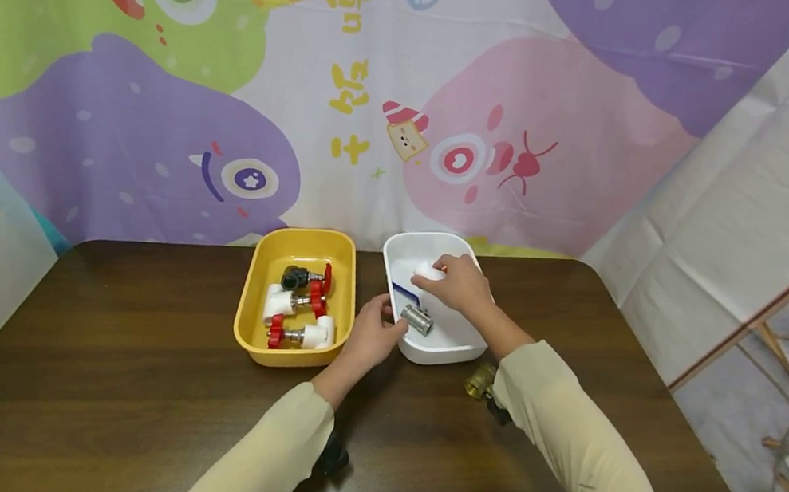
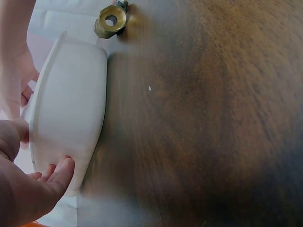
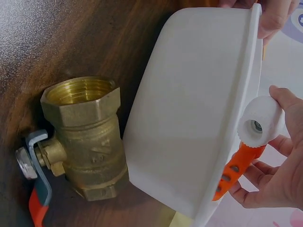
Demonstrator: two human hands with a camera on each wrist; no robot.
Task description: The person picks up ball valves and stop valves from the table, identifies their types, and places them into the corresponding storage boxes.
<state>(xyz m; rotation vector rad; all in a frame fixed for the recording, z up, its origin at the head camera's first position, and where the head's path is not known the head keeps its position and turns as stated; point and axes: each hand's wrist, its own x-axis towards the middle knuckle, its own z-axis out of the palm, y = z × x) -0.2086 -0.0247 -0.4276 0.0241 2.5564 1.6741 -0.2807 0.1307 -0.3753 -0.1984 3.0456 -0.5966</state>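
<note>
My right hand [image 1: 458,285] holds a white plastic valve [image 3: 262,120] with an orange, holed lever over the white tray [image 1: 441,355]. In the right wrist view, thumb and fingers pinch the valve's white body. My left hand [image 1: 372,333] grips the tray's left rim, fingers against the outer wall in the left wrist view. Inside that tray lies a silver metal valve [image 1: 418,320] with a blue lever [image 1: 405,294]. A brass valve [image 3: 87,142] with a grey and red-orange lever rests on the table beside the tray, below my right forearm.
Left of the white tray stands a yellow tray [image 1: 249,327]. It holds a black valve [image 1: 295,278] and two white valves [image 1: 318,334], all with red handwheels. Both trays sit near the back edge of the dark wooden table [image 1: 135,379], before a printed cloth [image 1: 364,187].
</note>
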